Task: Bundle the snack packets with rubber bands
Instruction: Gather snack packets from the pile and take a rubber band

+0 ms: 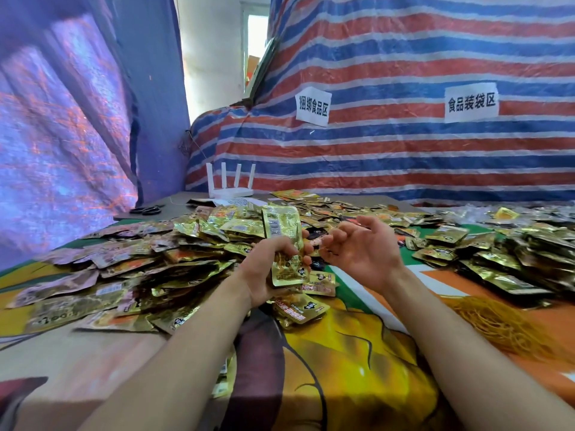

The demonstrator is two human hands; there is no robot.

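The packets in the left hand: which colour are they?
Shiny gold; the packets in the left hand show best in the head view.

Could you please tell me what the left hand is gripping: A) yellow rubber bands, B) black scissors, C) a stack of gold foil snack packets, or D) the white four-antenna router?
C: the left hand is curled round an upright stack of gold foil snack packets, held above the heap of loose gold packets.
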